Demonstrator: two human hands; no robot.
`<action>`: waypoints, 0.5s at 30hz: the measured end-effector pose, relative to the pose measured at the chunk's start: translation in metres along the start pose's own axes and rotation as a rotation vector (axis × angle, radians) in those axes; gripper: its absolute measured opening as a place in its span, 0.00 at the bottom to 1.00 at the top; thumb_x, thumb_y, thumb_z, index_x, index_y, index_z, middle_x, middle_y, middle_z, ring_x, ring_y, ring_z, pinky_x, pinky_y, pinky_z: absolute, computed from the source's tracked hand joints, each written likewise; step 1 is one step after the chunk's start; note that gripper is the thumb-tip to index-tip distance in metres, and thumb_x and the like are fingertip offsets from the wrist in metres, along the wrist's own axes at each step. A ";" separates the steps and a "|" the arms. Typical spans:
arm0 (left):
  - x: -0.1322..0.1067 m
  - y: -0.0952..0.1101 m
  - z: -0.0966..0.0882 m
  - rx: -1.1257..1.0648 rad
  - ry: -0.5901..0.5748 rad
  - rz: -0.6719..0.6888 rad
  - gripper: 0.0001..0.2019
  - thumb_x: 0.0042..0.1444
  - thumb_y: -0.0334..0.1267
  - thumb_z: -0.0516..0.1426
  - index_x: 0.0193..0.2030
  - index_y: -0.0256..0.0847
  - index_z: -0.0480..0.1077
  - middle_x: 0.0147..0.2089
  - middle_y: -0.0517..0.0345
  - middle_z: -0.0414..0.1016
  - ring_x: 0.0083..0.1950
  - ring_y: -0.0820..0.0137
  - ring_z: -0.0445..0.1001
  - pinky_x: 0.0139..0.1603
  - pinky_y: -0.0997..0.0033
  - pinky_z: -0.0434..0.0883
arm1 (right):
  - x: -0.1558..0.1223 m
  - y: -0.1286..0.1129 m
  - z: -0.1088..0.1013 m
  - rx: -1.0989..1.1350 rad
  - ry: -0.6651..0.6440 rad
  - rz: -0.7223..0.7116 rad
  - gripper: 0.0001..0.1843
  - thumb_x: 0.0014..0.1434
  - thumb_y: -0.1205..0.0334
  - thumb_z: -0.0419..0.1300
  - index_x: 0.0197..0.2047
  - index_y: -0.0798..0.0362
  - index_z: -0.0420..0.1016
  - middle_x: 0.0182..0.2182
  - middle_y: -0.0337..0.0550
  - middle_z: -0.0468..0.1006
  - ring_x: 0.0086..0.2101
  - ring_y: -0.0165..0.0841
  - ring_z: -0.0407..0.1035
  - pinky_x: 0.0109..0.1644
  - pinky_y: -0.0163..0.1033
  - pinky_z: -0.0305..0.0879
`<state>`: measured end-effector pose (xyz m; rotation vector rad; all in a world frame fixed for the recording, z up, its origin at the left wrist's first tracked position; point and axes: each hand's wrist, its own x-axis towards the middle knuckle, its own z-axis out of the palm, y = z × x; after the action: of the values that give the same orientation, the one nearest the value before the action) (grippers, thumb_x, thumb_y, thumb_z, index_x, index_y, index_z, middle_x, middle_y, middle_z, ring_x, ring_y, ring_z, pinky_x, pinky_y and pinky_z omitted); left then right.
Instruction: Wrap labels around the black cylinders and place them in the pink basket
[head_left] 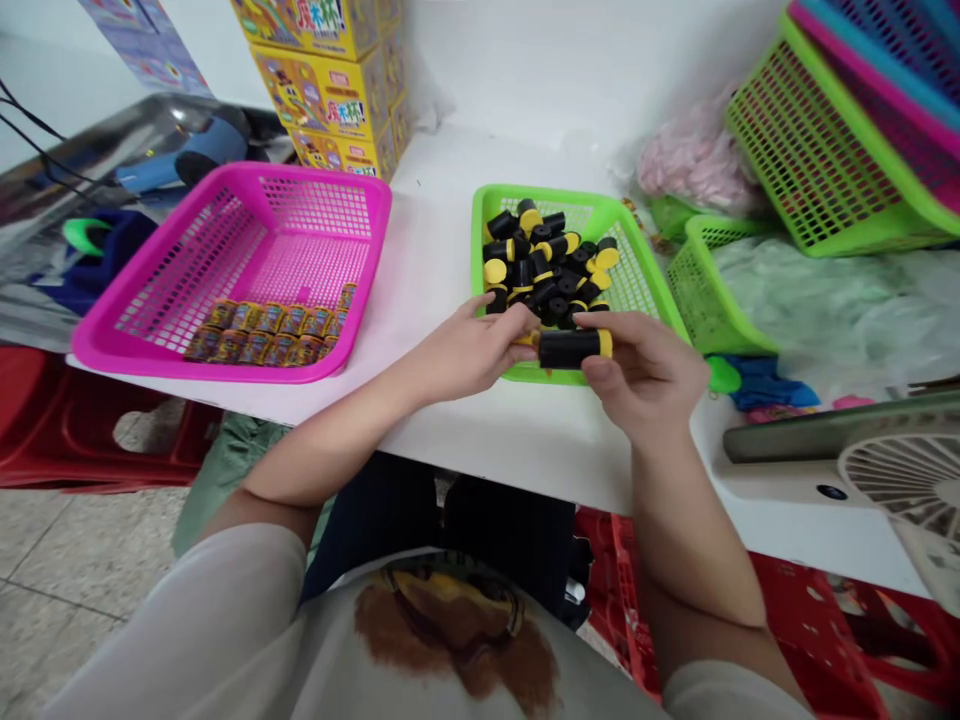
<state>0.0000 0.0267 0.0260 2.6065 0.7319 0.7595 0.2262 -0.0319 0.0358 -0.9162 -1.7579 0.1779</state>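
Note:
My right hand (645,372) grips a black cylinder with yellow end caps (574,347) held sideways over the front rim of a green basket (645,285). My left hand (469,350) is closed on the cylinder's left end, fingers pinched there. The green basket holds a heap of several black and yellow cylinders (544,265). To the left, a pink basket (225,260) holds two rows of small wrapped pieces (274,332) along its front wall.
Yellow printed boxes (334,80) stand stacked at the back. Green, pink and blue baskets (840,130) lean at the right, over plastic bags (832,310). A white fan (892,470) sits at the right edge. Red crates (75,430) stand under the white table (427,260).

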 end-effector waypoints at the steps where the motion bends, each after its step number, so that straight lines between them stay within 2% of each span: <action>1: 0.000 0.001 -0.001 -0.020 0.019 0.001 0.12 0.77 0.41 0.50 0.57 0.39 0.70 0.57 0.48 0.85 0.58 0.61 0.85 0.77 0.48 0.66 | 0.000 0.001 0.000 -0.026 0.023 0.040 0.21 0.67 0.37 0.65 0.51 0.44 0.85 0.37 0.43 0.85 0.34 0.36 0.77 0.38 0.44 0.77; 3: 0.001 0.004 -0.003 -0.081 0.086 -0.011 0.11 0.76 0.44 0.54 0.53 0.41 0.73 0.57 0.50 0.85 0.59 0.62 0.84 0.69 0.56 0.74 | -0.001 0.004 0.000 -0.075 0.080 0.132 0.24 0.68 0.34 0.62 0.51 0.44 0.84 0.38 0.44 0.84 0.34 0.37 0.77 0.38 0.45 0.77; 6: 0.002 0.002 -0.003 -0.150 0.167 -0.017 0.11 0.75 0.45 0.58 0.49 0.42 0.77 0.58 0.50 0.85 0.58 0.64 0.84 0.61 0.63 0.77 | 0.000 0.006 -0.001 -0.125 0.126 0.236 0.27 0.68 0.31 0.59 0.52 0.42 0.84 0.36 0.44 0.83 0.32 0.38 0.77 0.37 0.47 0.77; 8: 0.004 -0.002 -0.003 -0.136 0.157 0.002 0.10 0.75 0.43 0.58 0.48 0.42 0.79 0.56 0.50 0.87 0.58 0.64 0.84 0.62 0.62 0.76 | 0.002 0.004 -0.002 -0.111 0.157 0.263 0.29 0.67 0.29 0.59 0.51 0.43 0.84 0.37 0.45 0.84 0.31 0.38 0.77 0.36 0.48 0.77; 11: 0.005 -0.008 -0.002 -0.080 0.111 0.004 0.11 0.75 0.38 0.56 0.54 0.42 0.80 0.57 0.49 0.87 0.60 0.62 0.84 0.66 0.57 0.74 | 0.003 0.000 -0.003 -0.056 0.200 0.250 0.31 0.66 0.27 0.60 0.49 0.44 0.86 0.41 0.46 0.88 0.33 0.39 0.80 0.38 0.49 0.78; 15: 0.004 -0.006 -0.002 -0.035 0.055 -0.068 0.18 0.71 0.29 0.54 0.62 0.43 0.78 0.57 0.51 0.87 0.62 0.63 0.83 0.74 0.51 0.67 | 0.001 -0.008 -0.002 -0.081 0.110 0.239 0.32 0.68 0.26 0.54 0.49 0.42 0.87 0.45 0.45 0.89 0.41 0.43 0.83 0.47 0.52 0.81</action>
<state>-0.0005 0.0343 0.0263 2.5251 0.8112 0.8188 0.2238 -0.0369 0.0415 -1.1736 -1.5612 0.2084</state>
